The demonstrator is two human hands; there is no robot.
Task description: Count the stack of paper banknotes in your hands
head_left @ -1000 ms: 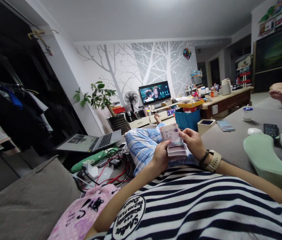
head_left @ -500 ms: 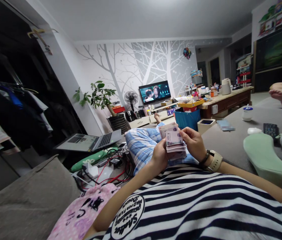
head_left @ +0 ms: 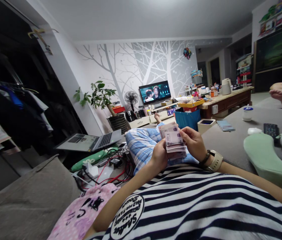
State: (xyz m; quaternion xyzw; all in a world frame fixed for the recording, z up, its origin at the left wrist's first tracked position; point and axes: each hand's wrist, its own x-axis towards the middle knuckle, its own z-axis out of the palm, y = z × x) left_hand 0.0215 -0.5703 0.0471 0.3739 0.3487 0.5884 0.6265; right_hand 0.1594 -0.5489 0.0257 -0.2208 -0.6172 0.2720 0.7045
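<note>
A bundle of pale pinkish-purple banknotes (head_left: pixel 173 137) is held in front of my lap, above blue plaid trousers (head_left: pixel 141 146). My left hand (head_left: pixel 160 154) grips the bundle along its left side, the fingers closed behind it and hidden. At the upper right edge of the notes, my right hand (head_left: pixel 193 141) pinches with thumb and forefinger. Several notes lie fanned, with folded ends showing below the front one. A pale watch (head_left: pixel 216 160) and a dark bracelet are on my right wrist.
An open laptop (head_left: pixel 90 140) lies to the left, beside tangled cables (head_left: pixel 115 163) and a pink blanket (head_left: pixel 85 210). On the grey sofa at right are a green neck pillow (head_left: pixel 268 160), a remote (head_left: pixel 271 130) and a lidded jar (head_left: pixel 247 114). Another person's foot (head_left: pixel 278 91) rests further back.
Hardly anything differs. The notes and both hands keep almost the same place, with only a slight shift of the front note and fingers.
</note>
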